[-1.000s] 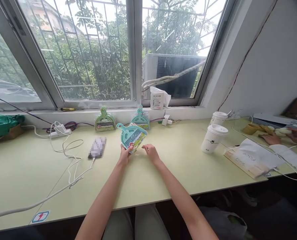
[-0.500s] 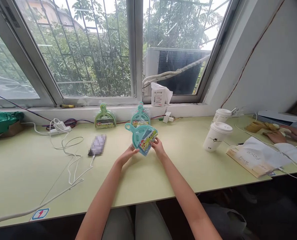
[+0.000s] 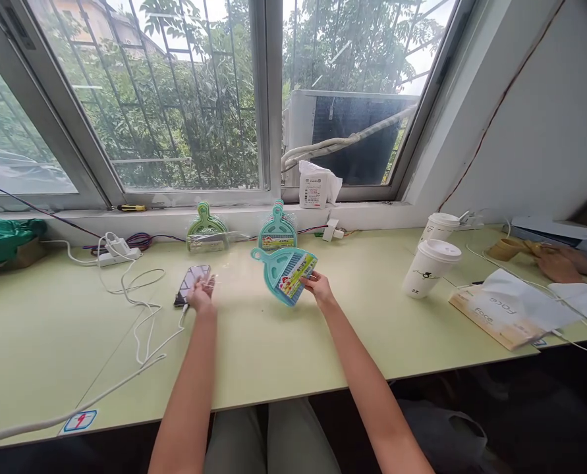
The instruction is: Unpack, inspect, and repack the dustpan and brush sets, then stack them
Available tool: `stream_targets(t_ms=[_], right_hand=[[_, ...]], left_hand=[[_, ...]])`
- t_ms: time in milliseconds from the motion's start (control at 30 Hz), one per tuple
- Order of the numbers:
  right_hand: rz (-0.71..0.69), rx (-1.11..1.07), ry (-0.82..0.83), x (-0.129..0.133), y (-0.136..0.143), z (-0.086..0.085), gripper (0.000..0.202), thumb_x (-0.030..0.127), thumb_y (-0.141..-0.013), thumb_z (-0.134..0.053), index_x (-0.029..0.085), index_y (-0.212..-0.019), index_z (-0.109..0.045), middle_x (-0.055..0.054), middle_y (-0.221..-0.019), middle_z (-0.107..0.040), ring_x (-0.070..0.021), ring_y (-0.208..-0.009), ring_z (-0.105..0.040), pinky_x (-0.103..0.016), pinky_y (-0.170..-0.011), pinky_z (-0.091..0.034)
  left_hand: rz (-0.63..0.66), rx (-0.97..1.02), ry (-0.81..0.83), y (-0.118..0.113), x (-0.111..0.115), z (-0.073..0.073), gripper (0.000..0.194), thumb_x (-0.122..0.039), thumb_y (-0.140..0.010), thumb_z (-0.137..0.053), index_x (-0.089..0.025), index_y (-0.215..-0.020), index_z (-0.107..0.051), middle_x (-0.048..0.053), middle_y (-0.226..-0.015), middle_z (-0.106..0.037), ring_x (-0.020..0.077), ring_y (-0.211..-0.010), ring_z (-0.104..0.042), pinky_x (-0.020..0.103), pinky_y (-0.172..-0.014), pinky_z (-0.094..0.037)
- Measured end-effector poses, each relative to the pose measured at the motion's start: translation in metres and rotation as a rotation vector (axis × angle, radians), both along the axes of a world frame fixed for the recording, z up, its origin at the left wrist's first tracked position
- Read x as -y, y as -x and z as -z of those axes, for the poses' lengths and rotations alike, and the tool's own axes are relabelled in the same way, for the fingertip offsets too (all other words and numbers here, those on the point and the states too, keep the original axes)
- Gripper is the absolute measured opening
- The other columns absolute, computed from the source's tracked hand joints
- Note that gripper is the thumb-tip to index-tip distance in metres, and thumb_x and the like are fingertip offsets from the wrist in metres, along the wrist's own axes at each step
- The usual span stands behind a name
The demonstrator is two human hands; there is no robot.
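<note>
My right hand [image 3: 317, 287] is closed on the lower right edge of a teal dustpan and brush set [image 3: 284, 273], tilted with its handle to the upper left. My left hand [image 3: 203, 293] is over the right side of a phone [image 3: 189, 284]; its fingers are closed on clear plastic film [image 3: 219, 273], which is blurred. Behind, at the sill, a green dustpan set [image 3: 207, 230] and a stack of teal dustpan sets [image 3: 277, 230] stand upright.
White cups [image 3: 430, 266], a tissue pack [image 3: 505, 309] and another person's hands [image 3: 560, 263] are at right. A power strip [image 3: 119, 253] and loose white cable [image 3: 147, 329] lie left. A green bag [image 3: 6, 238] sits far left; a white packet [image 3: 317, 185] is on the sill.
My left hand has left the teal set and moved left over the phone with the clear film. The set, still in my right hand, no longer shows shiny film over it.
</note>
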State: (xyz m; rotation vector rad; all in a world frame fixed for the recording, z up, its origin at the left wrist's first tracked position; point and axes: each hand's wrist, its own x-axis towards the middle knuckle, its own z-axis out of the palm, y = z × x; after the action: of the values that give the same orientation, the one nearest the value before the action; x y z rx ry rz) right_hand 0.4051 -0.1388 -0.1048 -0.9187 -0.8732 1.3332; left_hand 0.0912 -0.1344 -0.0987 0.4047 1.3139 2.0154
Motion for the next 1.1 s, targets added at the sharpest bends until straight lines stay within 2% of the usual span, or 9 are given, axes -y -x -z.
stream_targets(t_ms=[167,267,367,467,500,667,833,933,1100], right_hand=[[0.128,-0.157,0.078,-0.006,-0.007,0.010,0.034,0.012,-0.055,-0.083,0.018,-0.082,-0.063,-0.005,-0.090,-0.073,-0.0214,-0.090,-0.069,-0.035,-0.085,-0.059],[0.096,-0.143,0.093,-0.004,0.003,0.014,0.033,0.013,-0.056,-0.082,0.018,-0.081,-0.062,-0.005,-0.089,-0.072,-0.0217,-0.088,-0.070,-0.035,-0.082,-0.060],[0.035,-0.113,0.084,0.002,0.019,0.016,0.032,0.014,-0.057,-0.082,0.017,-0.082,-0.062,-0.006,-0.088,-0.072,-0.0217,-0.085,-0.070,-0.034,-0.080,-0.060],[-0.069,-0.087,0.038,0.008,0.033,0.017,0.030,0.018,-0.062,-0.080,0.016,-0.087,-0.063,-0.008,-0.092,-0.072,-0.0205,-0.085,-0.071,-0.031,-0.078,-0.060],[-0.116,-0.052,0.039,0.009,0.036,0.017,0.028,0.021,-0.064,-0.079,0.016,-0.087,-0.064,-0.008,-0.091,-0.073,-0.0203,-0.082,-0.071,-0.030,-0.075,-0.060],[-0.240,0.233,0.220,0.005,0.026,0.012,0.022,0.033,-0.078,-0.068,0.012,-0.075,-0.065,-0.013,-0.073,-0.073,-0.0196,-0.056,-0.069,-0.026,-0.047,-0.055],[0.236,0.078,0.158,-0.008,-0.011,0.006,0.037,0.045,-0.092,-0.042,0.015,-0.081,-0.061,-0.010,-0.071,-0.073,-0.0160,-0.051,-0.067,-0.024,-0.047,-0.052],[0.264,0.180,0.174,-0.006,-0.016,0.005,0.050,0.053,-0.093,-0.029,0.016,-0.083,-0.061,-0.009,-0.067,-0.070,-0.0169,-0.048,-0.065,-0.026,-0.047,-0.049],[0.295,0.825,-0.293,0.017,0.028,0.007,0.040,0.045,-0.094,-0.033,0.021,-0.089,-0.064,-0.006,-0.084,-0.069,-0.0179,-0.069,-0.066,-0.029,-0.066,-0.049]], left_hand=[[-0.501,-0.542,0.267,0.024,0.020,-0.006,0.074,-0.016,-0.075,-0.060,-0.008,-0.140,-0.026,0.027,-0.147,-0.027,0.0341,-0.138,-0.028,0.055,-0.111,-0.023],[-0.614,-0.881,0.133,0.000,0.032,-0.015,0.077,-0.025,-0.078,-0.061,-0.012,-0.143,-0.023,0.021,-0.156,-0.007,0.0308,-0.145,-0.001,0.053,-0.115,-0.002],[-0.127,-0.771,-0.086,-0.041,0.031,-0.018,0.052,-0.037,-0.085,-0.054,-0.019,-0.133,-0.041,0.016,-0.146,-0.037,0.0264,-0.139,-0.028,0.046,-0.113,-0.021],[0.586,-0.381,-0.052,-0.077,0.021,-0.005,0.049,-0.051,-0.080,-0.058,-0.020,-0.118,-0.052,0.014,-0.116,-0.060,0.0280,-0.115,-0.056,0.043,-0.093,-0.045],[0.666,-0.346,-0.048,-0.084,0.018,0.002,0.052,-0.051,-0.074,-0.065,-0.019,-0.114,-0.054,0.013,-0.109,-0.063,0.0276,-0.108,-0.059,0.041,-0.089,-0.048],[0.551,-0.313,-0.074,-0.081,0.003,0.025,0.048,-0.052,-0.064,-0.071,-0.017,-0.094,-0.060,0.006,-0.089,-0.064,0.0213,-0.088,-0.062,0.032,-0.079,-0.049],[0.491,-0.247,-0.061,-0.067,-0.003,0.026,0.042,-0.050,-0.068,-0.067,-0.017,-0.093,-0.062,0.004,-0.085,-0.065,0.0181,-0.080,-0.062,0.030,-0.075,-0.049],[0.470,-0.257,-0.045,-0.068,-0.002,0.025,0.038,-0.049,-0.070,-0.066,-0.017,-0.089,-0.062,0.004,-0.083,-0.065,0.0186,-0.080,-0.063,0.030,-0.077,-0.049],[0.516,-0.403,-0.141,-0.085,0.011,0.018,0.030,-0.041,-0.076,-0.063,-0.019,-0.097,-0.066,0.007,-0.103,-0.068,0.0223,-0.103,-0.060,0.033,-0.093,-0.044]])
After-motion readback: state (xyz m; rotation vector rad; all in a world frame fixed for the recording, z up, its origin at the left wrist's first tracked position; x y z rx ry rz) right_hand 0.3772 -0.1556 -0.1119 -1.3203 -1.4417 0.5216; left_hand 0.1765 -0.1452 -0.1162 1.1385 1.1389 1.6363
